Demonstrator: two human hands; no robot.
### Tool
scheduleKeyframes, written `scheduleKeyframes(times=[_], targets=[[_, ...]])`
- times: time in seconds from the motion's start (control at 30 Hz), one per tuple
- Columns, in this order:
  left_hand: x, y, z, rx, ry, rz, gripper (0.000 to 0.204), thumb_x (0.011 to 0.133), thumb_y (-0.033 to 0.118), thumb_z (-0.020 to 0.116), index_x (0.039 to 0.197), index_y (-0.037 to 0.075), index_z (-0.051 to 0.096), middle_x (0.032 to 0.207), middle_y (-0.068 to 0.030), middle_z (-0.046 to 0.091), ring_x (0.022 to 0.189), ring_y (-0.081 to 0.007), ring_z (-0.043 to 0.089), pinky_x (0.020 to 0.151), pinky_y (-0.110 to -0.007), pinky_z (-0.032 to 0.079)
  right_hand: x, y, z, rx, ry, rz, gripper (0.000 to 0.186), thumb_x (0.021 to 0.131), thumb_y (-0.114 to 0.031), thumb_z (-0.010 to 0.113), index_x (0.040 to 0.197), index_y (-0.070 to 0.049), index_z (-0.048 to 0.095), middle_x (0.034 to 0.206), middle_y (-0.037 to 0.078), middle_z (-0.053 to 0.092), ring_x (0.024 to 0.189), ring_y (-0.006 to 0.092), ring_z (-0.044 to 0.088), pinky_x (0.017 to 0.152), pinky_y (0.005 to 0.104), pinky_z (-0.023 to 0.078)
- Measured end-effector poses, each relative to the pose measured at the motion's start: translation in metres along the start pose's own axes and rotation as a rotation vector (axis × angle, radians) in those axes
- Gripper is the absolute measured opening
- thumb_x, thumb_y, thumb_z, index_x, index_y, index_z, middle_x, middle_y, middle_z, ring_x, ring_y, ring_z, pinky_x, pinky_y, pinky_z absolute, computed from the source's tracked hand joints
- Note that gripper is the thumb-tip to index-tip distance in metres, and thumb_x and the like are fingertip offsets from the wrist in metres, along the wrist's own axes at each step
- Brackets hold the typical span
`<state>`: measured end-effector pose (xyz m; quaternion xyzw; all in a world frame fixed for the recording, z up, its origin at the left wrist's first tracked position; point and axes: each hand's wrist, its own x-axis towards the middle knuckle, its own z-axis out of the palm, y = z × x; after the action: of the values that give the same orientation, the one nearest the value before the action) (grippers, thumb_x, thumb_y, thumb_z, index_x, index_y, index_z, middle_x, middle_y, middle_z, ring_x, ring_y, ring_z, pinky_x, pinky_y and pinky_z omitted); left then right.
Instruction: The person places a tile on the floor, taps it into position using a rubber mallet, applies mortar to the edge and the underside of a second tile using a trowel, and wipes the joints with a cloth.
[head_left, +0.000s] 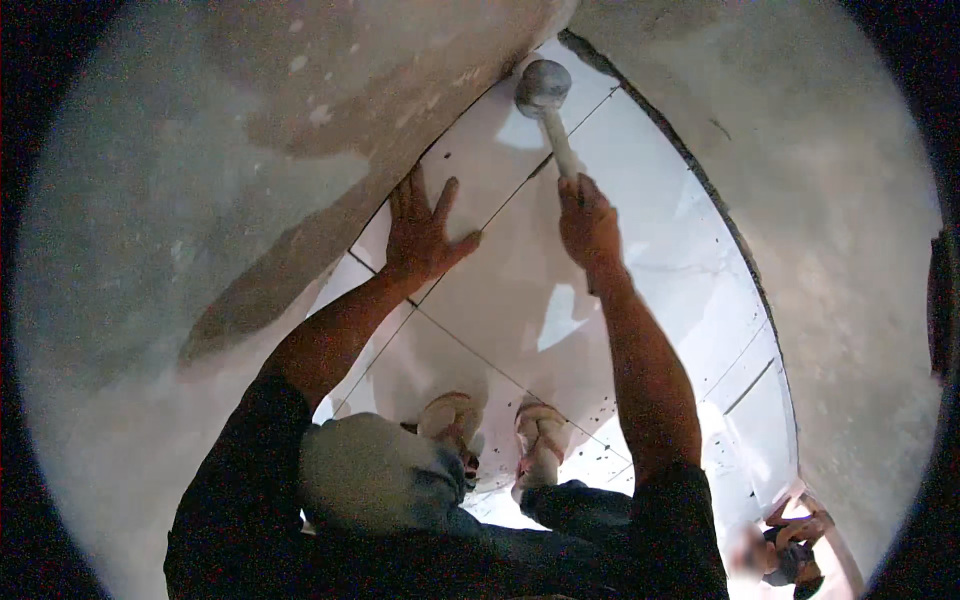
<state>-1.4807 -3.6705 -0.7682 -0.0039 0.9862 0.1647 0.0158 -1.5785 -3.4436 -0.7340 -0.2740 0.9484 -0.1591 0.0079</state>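
In my right hand (590,225) is the pale handle of a mallet (545,90); the fingers wrap round it. Its thick grey head points away from me, over the white floor tiles (500,260) near the far corner. Whether the head touches the tile I cannot tell. My left hand (428,228) lies with fingers spread on a tile beside the left wall, holding nothing. Dark joint lines run between the tiles, one passing just right of my left hand.
Bare plastered walls (250,120) close in on the left and right (840,250). A dark gap follows the right wall's foot. My sandalled feet (540,430) stand on the tiles, with dark crumbs nearby. Another person (795,550) is at the lower right.
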Motion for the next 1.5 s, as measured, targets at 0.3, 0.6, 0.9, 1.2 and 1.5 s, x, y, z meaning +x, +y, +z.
scheduleKeyframes(times=[0.3, 0.6, 0.9, 1.2, 1.5], targets=[[0.004, 0.0, 0.001, 0.023, -0.021, 0.037, 0.083, 0.075, 0.059, 0.058, 0.136, 0.007, 0.037, 0.142, -0.0377, 0.004, 0.132, -0.0531, 0.005, 0.103, -0.064, 0.007, 0.009, -0.004, -0.01, 0.414, -0.019, 0.437, 0.033, 0.094, -0.03, 0.045, 0.112, -0.003, 0.048, 0.081, 0.028, 0.06, 0.077, 0.0465, 0.058, 0.065, 0.052, 0.048], [0.003, -0.002, -0.004, -0.03, 0.029, 0.072, 0.085, 0.073, 0.051, 0.066, 0.138, 0.011, 0.03, 0.143, -0.0346, 0.004, 0.133, -0.0498, 0.007, 0.104, -0.063, 0.008, -0.072, 0.056, -0.034, 0.118, -0.026, 0.482, 0.029, 0.09, -0.028, 0.051, 0.107, -0.004, 0.049, 0.091, 0.021, 0.062, 0.074, 0.0404, 0.062, 0.064, 0.0468, 0.051], [0.005, 0.0, -0.001, -0.04, 0.062, 0.086, 0.086, 0.073, 0.052, 0.066, 0.139, 0.012, 0.027, 0.144, -0.0348, 0.005, 0.133, -0.0505, 0.006, 0.103, -0.064, 0.007, -0.152, 0.11, -0.05, -0.013, -0.155, 0.562, 0.034, 0.087, -0.025, 0.055, 0.112, -0.001, 0.05, 0.111, 0.02, 0.053, 0.105, 0.0372, 0.05, 0.081, 0.0443, 0.045], [0.005, 0.002, -0.003, 0.006, -0.042, -0.003, 0.082, 0.073, 0.051, 0.065, 0.136, 0.007, 0.034, 0.143, -0.0355, 0.005, 0.133, -0.0505, 0.004, 0.104, -0.063, 0.006, 0.045, 0.031, 0.0, -0.05, 0.048, 0.158, 0.056, 0.083, -0.015, 0.051, 0.136, -0.005, 0.034, 0.116, 0.021, 0.055, 0.111, 0.0373, 0.05, 0.094, 0.0516, 0.037], [0.009, 0.002, 0.001, 0.032, 0.019, 0.068, 0.082, 0.073, 0.054, 0.062, 0.135, 0.009, 0.034, 0.139, -0.0376, 0.014, 0.127, -0.0554, 0.015, 0.101, -0.066, 0.014, 0.217, 0.027, 0.021, -0.129, -0.341, 0.518, 0.051, 0.092, -0.026, 0.038, 0.141, -0.015, 0.027, 0.113, 0.011, 0.062, 0.096, 0.0248, 0.063, 0.077, 0.04, 0.05]])
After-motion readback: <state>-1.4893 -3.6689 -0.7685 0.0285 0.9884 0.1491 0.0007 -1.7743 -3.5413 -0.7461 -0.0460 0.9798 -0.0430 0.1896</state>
